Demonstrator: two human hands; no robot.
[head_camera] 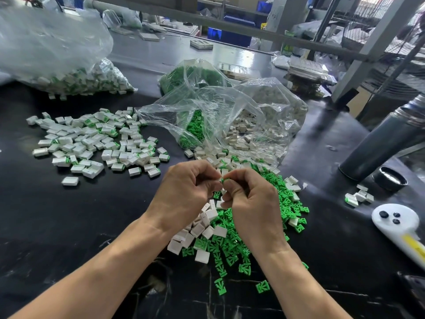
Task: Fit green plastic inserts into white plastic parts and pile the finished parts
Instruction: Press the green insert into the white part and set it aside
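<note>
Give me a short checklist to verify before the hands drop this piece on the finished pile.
1. Both hands hold the piece: left hand and right hand pinch it together. Ok.
2. Green insert fully seated in the white part: hidden by fingers. Cannot tell.
3. Finished pile lies on the table, left of the hands, path free. Ok.
4. Loose green and white pieces lie under the hands for the next one. Ok.
5. Open plastic bag holds more stock. Ok.

On the table (69, 226), the finished parts (96, 143) lay to the left, the loose inserts and unfilled parts (232, 240) in front under both hands, the open bag (230, 116) behind them, and a filled bag (53, 54) at far left.
</note>
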